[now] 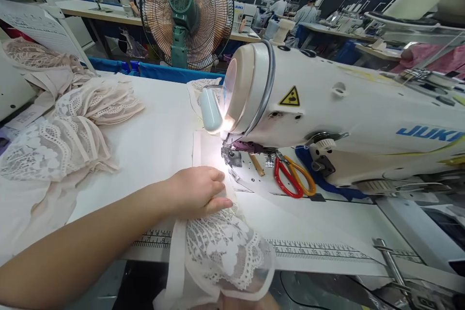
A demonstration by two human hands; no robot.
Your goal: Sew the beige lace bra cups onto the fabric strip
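My left hand [198, 193] rests at the needle area of the sewing machine [337, 106], thumb and fingers closed on the upper end of a pale lace bra piece [232, 252]. That piece has a sheer cup with white lace and hangs over the table's front edge. At the bottom of the view, my right hand [250, 302] is beneath the hanging cup; its fingers are hidden by the fabric. The lamp [211, 110] lights the presser foot [225, 155]. Red-handled and orange-handled scissors [292, 177] lie on the machine bed, right of the needle.
More lace bra pieces [54, 147] are heaped on the left of the white table [145, 150]. A printed ruler [319, 252] runs along its front edge. Behind stand a large fan [181, 9] and other sewing stations; people sit farther back. A metal rod [392, 264] juts out at right.
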